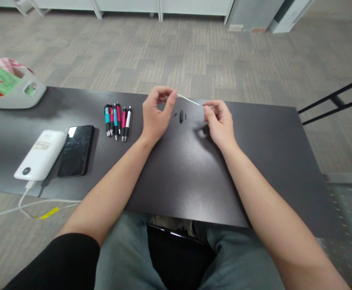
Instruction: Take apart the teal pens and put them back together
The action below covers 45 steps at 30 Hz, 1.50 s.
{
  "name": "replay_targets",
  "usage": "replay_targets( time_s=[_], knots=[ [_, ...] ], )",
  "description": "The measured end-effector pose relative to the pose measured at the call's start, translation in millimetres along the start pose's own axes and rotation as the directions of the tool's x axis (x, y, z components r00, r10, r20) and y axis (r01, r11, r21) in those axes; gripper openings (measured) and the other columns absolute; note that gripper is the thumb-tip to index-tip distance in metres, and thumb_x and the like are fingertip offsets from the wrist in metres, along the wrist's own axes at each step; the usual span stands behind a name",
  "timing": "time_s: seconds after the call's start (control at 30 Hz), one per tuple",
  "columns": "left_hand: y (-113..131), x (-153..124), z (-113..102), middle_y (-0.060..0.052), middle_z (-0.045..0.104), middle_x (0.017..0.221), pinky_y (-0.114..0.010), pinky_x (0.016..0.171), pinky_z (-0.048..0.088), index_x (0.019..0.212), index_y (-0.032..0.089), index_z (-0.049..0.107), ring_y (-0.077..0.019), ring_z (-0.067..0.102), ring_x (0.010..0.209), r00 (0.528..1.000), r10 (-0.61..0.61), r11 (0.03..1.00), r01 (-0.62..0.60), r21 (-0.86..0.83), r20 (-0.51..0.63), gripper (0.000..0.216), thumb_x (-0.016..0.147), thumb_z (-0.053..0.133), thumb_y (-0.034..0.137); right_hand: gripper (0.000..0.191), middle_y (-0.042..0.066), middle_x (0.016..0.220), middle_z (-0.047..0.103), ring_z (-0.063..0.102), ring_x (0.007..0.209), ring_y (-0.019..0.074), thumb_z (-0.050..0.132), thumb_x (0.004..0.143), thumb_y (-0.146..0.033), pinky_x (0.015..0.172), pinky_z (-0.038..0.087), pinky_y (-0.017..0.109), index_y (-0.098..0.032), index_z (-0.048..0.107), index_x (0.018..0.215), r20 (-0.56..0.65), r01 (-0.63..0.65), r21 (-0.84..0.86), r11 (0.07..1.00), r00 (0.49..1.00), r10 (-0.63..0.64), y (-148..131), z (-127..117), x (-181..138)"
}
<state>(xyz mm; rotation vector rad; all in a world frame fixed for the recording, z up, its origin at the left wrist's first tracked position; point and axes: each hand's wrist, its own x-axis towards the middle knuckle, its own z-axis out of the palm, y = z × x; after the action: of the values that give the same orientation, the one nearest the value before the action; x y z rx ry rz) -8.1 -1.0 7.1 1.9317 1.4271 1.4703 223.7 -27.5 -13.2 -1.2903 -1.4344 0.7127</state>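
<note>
My left hand pinches one end of a thin, whitish pen refill between thumb and forefinger, above the table's far edge. The refill points right, its free end just short of my right hand. Thumb and forefinger of that right hand are pressed together; whatever they hold is too small or hidden to name. On the table between both hands lies a black pen grip, with a tiny dark part to its left and another small dark piece to its right.
Several pens in teal, red and white lie left of my left hand. Farther left are a black phone and a white power bank with a white cable. A white basket stands at the far left of the dark table.
</note>
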Motion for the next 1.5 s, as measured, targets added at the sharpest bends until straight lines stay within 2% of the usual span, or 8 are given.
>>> replay_targets(
  time_s=[0.13, 0.37, 0.6, 0.73, 0.97, 1.17, 1.37, 1.5],
  knots=[
    [3.0, -7.1, -4.4, -0.007, 0.089, 0.125, -0.051, 0.116, 0.064, 0.128, 0.034, 0.085, -0.0279, 0.082, 0.115, 0.985, 0.139, 0.980, -0.151, 0.129, 0.098, 0.041, 0.132, 0.059, 0.064, 0.062, 0.000, 0.085, 0.054, 0.064, 0.083, 0.0274, 0.064, 0.116, -0.096, 0.082, 0.062, 0.045, -0.034, 0.072, 0.119, -0.071, -0.011, 0.023, 1.000, 0.997, 0.012, 6.1, -0.3, 6.9],
    [14.8, -9.9, -13.9, -0.004, 0.092, 0.125, -0.058, 0.123, 0.053, 0.116, 0.037, 0.094, -0.0298, 0.082, 0.117, 0.861, 0.207, 0.936, -0.313, 0.164, 0.464, 0.021, 0.121, 0.076, 0.047, 0.057, 0.002, 0.088, 0.059, 0.070, 0.088, 0.0274, 0.069, 0.118, -0.090, 0.085, 0.066, 0.045, -0.033, 0.075, 0.122, -0.073, -0.029, 0.061, 0.998, 0.997, 0.034, 17.6, -0.8, 7.9],
    [18.2, -10.8, -12.5, -0.001, 0.095, 0.140, -0.060, 0.126, 0.052, 0.108, 0.038, 0.095, -0.0311, 0.084, 0.128, 0.713, 0.306, 0.898, -0.436, 0.056, 0.631, 0.021, 0.114, 0.076, 0.033, 0.063, 0.001, 0.088, 0.054, 0.064, 0.087, 0.0278, 0.067, 0.114, -0.096, 0.084, 0.062, 0.045, -0.034, 0.071, 0.120, -0.028, -0.014, 0.024, 1.000, 0.999, 0.014, 11.3, 0.1, 5.5],
    [17.4, -12.4, -10.8, 0.000, 0.097, 0.137, -0.063, 0.138, 0.045, 0.110, 0.038, 0.094, -0.0339, 0.083, 0.138, 0.667, 0.295, 0.902, -0.430, 0.030, 0.684, 0.014, 0.111, 0.081, 0.033, 0.060, 0.001, 0.086, 0.054, 0.063, 0.085, 0.0280, 0.067, 0.114, -0.094, 0.085, 0.061, 0.046, -0.034, 0.069, 0.116, -0.018, -0.008, 0.012, 1.000, 1.000, 0.008, 6.2, 0.4, 3.8],
    [18.1, -14.1, -11.3, -0.001, 0.095, 0.151, -0.068, 0.153, 0.029, 0.131, 0.041, 0.097, -0.0369, 0.074, 0.162, 0.672, 0.226, 0.934, -0.355, 0.039, 0.705, 0.023, 0.112, 0.085, 0.036, 0.053, 0.002, 0.088, 0.059, 0.067, 0.086, 0.0277, 0.072, 0.117, -0.086, 0.088, 0.065, 0.047, -0.033, 0.074, 0.119, -0.001, -0.010, 0.002, 1.000, 1.000, 0.010, 16.1, -2.0, 4.8],
    [15.5, -15.5, -8.9, -0.002, 0.093, 0.156, -0.070, 0.152, 0.029, 0.134, 0.042, 0.098, -0.0378, 0.072, 0.166, 0.647, 0.233, 0.930, -0.367, 0.029, 0.726, 0.025, 0.115, 0.083, 0.037, 0.049, 0.002, 0.088, 0.061, 0.070, 0.088, 0.0279, 0.076, 0.118, -0.082, 0.091, 0.067, 0.048, -0.032, 0.077, 0.120, -0.004, -0.015, 0.015, 1.000, 1.000, 0.015, 13.8, -2.6, 3.6],
    [14.8, -11.4, -13.5, -0.002, 0.095, 0.150, -0.075, 0.152, 0.028, 0.130, 0.043, 0.099, -0.0404, 0.073, 0.165, 0.721, 0.176, 0.944, -0.317, 0.094, 0.671, 0.024, 0.112, 0.085, 0.037, 0.054, 0.001, 0.086, 0.058, 0.067, 0.087, 0.0280, 0.073, 0.116, -0.087, 0.092, 0.066, 0.049, -0.033, 0.074, 0.115, -0.001, -0.028, 0.011, 1.000, 1.000, 0.028, 8.9, 0.9, 3.1],
    [11.4, -8.6, -16.9, -0.003, 0.096, 0.148, -0.076, 0.150, 0.030, 0.130, 0.043, 0.100, -0.0418, 0.071, 0.165, 0.740, 0.160, 0.947, -0.302, 0.111, 0.653, 0.024, 0.112, 0.084, 0.039, 0.057, 0.001, 0.086, 0.057, 0.066, 0.086, 0.0282, 0.072, 0.115, -0.090, 0.090, 0.064, 0.048, -0.033, 0.073, 0.114, 0.009, -0.020, 0.003, 1.000, 1.000, 0.020, 7.9, 0.9, 4.3]
  ],
)
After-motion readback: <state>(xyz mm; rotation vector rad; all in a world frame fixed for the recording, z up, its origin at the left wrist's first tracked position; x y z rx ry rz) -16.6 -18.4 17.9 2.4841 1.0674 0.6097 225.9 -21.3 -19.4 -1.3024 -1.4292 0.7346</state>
